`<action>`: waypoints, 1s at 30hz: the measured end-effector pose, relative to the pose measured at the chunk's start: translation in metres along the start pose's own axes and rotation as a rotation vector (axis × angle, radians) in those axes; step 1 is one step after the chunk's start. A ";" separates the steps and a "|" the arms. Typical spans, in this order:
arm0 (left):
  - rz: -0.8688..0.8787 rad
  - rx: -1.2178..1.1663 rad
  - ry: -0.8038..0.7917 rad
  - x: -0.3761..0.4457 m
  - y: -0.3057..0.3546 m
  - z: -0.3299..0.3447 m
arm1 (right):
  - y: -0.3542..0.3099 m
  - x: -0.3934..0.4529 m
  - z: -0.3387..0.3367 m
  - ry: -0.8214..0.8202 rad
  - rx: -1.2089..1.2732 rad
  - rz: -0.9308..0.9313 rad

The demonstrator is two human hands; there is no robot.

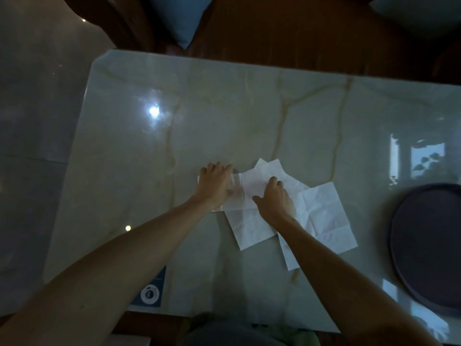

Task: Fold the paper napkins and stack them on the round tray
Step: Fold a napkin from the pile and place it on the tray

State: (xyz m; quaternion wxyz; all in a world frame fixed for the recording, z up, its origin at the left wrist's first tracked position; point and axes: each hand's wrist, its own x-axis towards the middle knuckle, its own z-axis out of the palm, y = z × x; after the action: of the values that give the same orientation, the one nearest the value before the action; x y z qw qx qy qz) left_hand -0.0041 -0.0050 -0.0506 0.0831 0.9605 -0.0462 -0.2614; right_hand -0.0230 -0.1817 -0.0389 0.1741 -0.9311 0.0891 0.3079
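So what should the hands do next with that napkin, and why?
Probably press the crease flat. Both the left hand and right hand lie on the top napkin, which looks partly folded. The round tray holds no napkins yet, and other napkins lie unfolded.

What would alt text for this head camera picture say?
Two bare hands, left hand and right hand, press flat on white paper napkins spread on a marble table. A dark round tray sits empty to the right.

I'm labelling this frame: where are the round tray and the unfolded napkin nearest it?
round tray (429, 245), head view, bare dark floor of the tray.
unfolded napkin (326, 216), head view, middle of the flat sheet.
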 end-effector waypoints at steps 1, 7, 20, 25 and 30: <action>-0.006 0.021 0.006 0.001 -0.001 0.002 | 0.000 0.001 0.002 -0.005 0.016 0.015; -0.036 -0.198 0.011 0.000 -0.006 0.007 | 0.001 0.007 0.004 -0.032 0.139 0.073; -0.173 -0.979 -0.205 -0.028 0.003 -0.045 | 0.012 -0.007 -0.066 -0.036 0.317 -0.168; -0.129 -1.211 -0.306 -0.049 0.025 -0.058 | 0.010 -0.035 -0.101 0.013 0.407 -0.297; -0.145 -1.399 -0.294 -0.067 0.050 -0.060 | 0.019 -0.063 -0.116 0.117 0.333 -0.409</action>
State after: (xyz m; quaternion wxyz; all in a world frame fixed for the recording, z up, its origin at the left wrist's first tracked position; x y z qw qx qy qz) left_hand -0.0336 -0.0371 0.0428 0.6546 0.6376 0.1853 -0.3614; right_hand -0.0151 -0.2398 0.0807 0.3782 -0.9044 -0.0416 0.1930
